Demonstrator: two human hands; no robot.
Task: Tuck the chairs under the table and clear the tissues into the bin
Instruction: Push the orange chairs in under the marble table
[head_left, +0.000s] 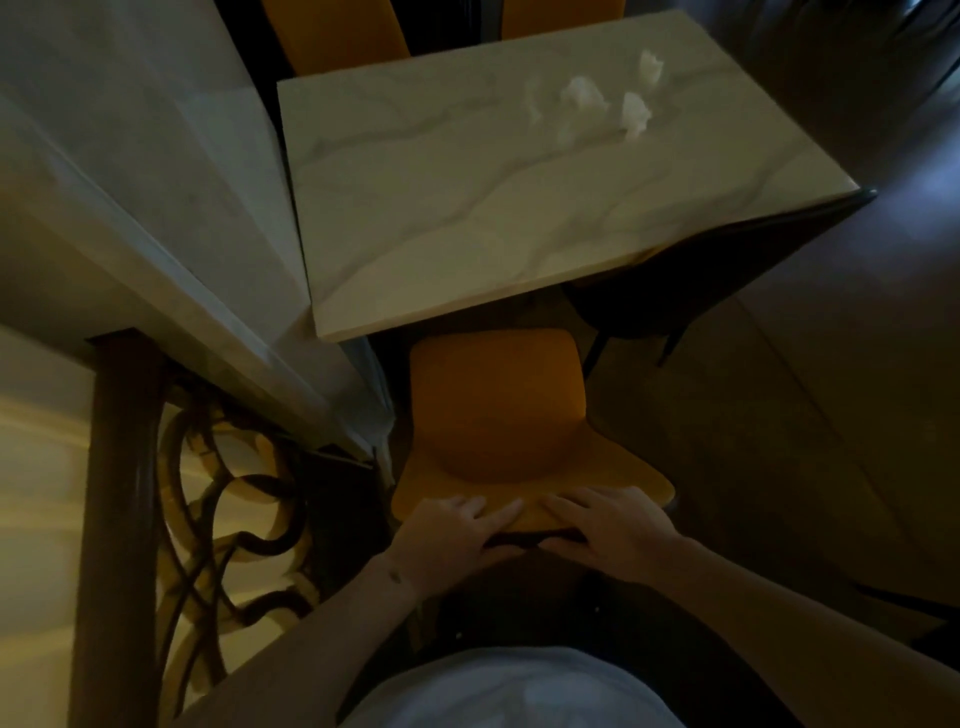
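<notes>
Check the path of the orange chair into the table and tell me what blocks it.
Nothing visible blocks it. Both hands, left hand and right hand, rest on the backrest of the orange chair, whose seat front is at the edge of the marble table. Beneath the top is dark.

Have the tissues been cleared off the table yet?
No, several crumpled white tissues lie on the marble table near its far right corner.

The scene is dim and soft all over, with slight motion blur. The brightest patch is the pale table (467, 197), where the tissues (582, 96) smear into white blobs (edges lost). A warm yellow glow shows at the lower left. The right side and corners sink into shadow, and wide-angle distortion bends straight lines near the edges.
</notes>
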